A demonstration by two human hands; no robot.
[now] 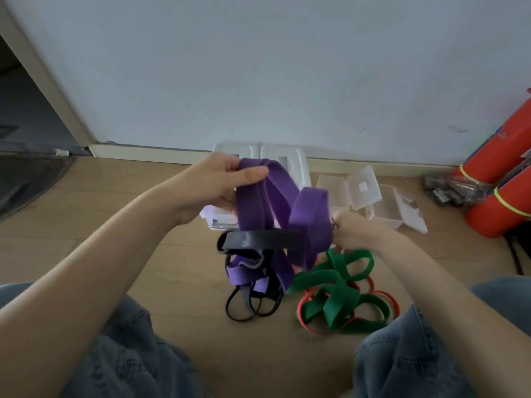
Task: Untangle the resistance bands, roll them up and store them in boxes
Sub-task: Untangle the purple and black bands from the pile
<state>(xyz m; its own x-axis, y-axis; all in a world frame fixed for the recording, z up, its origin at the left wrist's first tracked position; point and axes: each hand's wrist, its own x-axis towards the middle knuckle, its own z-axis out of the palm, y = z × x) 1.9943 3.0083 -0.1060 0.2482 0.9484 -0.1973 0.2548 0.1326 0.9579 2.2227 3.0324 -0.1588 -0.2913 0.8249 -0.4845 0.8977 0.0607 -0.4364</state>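
Right now the purple band (258,196) hangs in the air between the two hands, above the floor (172,268) and in front of the person's knees. The left hand (221,182) pinches the top loops between thumb and fingers, high and to the left. The right hand (347,228) sits lower and to the right, its fingers curled on a folded loop of the same band. So the band's long run slopes down from upper left to lower right, while its tail drops straight down. A black band (258,239) crosses the purple one level, between the hands, and thinner black loops trail to the floor. Freeing it likely means drawing the hands apart along that slope. Green bands (342,294) lie in a heap nearer the right hand, and the clear boxes (359,191) stand open beyond.
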